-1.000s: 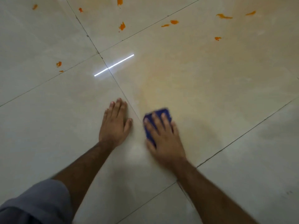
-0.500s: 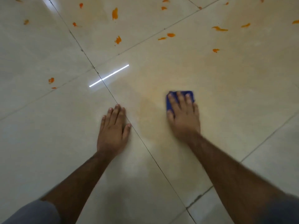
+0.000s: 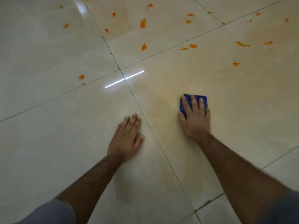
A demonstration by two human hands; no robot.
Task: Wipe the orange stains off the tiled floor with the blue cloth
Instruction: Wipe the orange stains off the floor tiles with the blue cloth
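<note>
My right hand (image 3: 195,118) presses flat on the folded blue cloth (image 3: 203,98), which lies on the glossy beige tiled floor (image 3: 242,118); only the cloth's far edge and left side show past my fingers. My left hand (image 3: 127,141) rests flat on the floor, fingers together, holding nothing, just left of a grout line. Orange stains sit farther out: one large stain (image 3: 143,23), a smaller stain (image 3: 143,46), a pair of stains (image 3: 192,46), a streak (image 3: 241,44) and a spot (image 3: 236,63). A faint orange smear (image 3: 161,104) spreads left of the cloth.
Dark grout lines cross at a joint (image 3: 120,69) ahead of my left hand. A bright light reflection (image 3: 124,79) lies over that joint. More small orange stains (image 3: 81,77) sit on the far-left tile. Grey sleeves show at the bottom corners.
My right hand slid the blue cloth away from me and to the right, from beside my left hand to a spot farther out. My left hand stayed planted.
</note>
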